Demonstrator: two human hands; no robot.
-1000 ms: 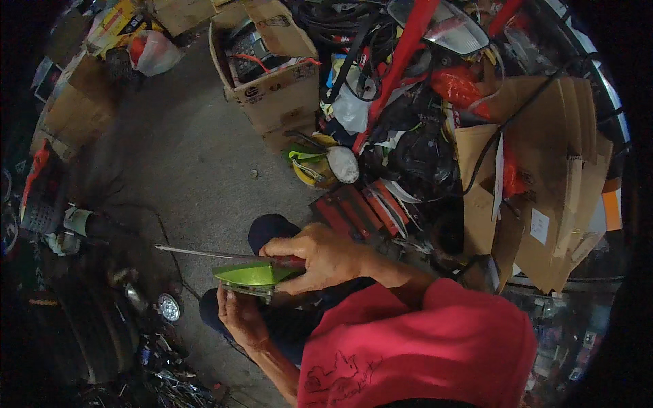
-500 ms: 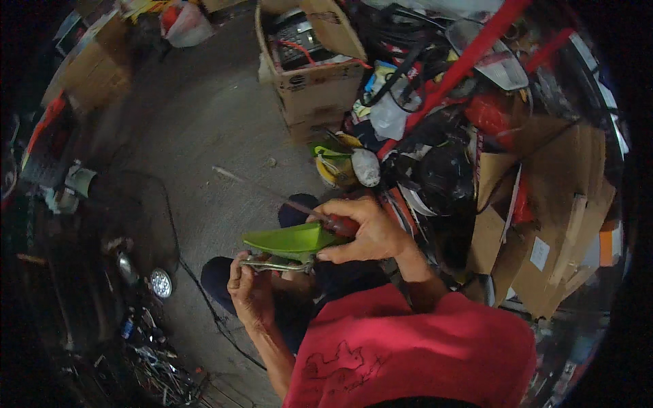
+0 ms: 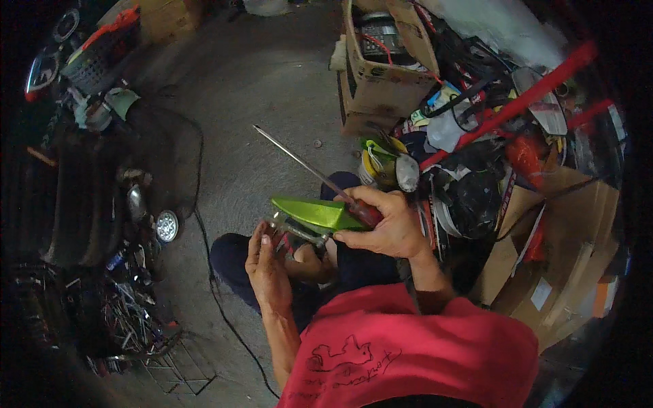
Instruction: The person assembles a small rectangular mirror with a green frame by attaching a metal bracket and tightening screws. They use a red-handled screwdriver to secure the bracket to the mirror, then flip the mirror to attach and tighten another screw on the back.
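Observation:
My right hand (image 3: 394, 226) is closed round the dark red handle of a long screwdriver (image 3: 304, 163), whose bare shaft points up and left. Its thumb and fingers also pinch the wide end of a glossy green shell-shaped part (image 3: 314, 212). Along the underside of that part runs a slim metal bracket (image 3: 303, 231) with a bolt-like end near my right thumb. The fingers of my left hand (image 3: 269, 272) are closed at the bracket's left end, under the green tip. My left fingertips are partly hidden there.
A cardboard box (image 3: 381, 92) with electronic gear stands ahead right. Bags, cables and a red bar (image 3: 517, 105) crowd the right, above flattened cardboard (image 3: 578, 251). Loose tools (image 3: 129, 319) lie at left, beside a round lamp (image 3: 166, 226). A black cable (image 3: 204, 238) crosses the floor.
The view has shifted, so the surroundings sit farther right and lower ahead. Both hands keep their holds on the green part, bracket and screwdriver. The screwdriver shaft now points more steeply upward.

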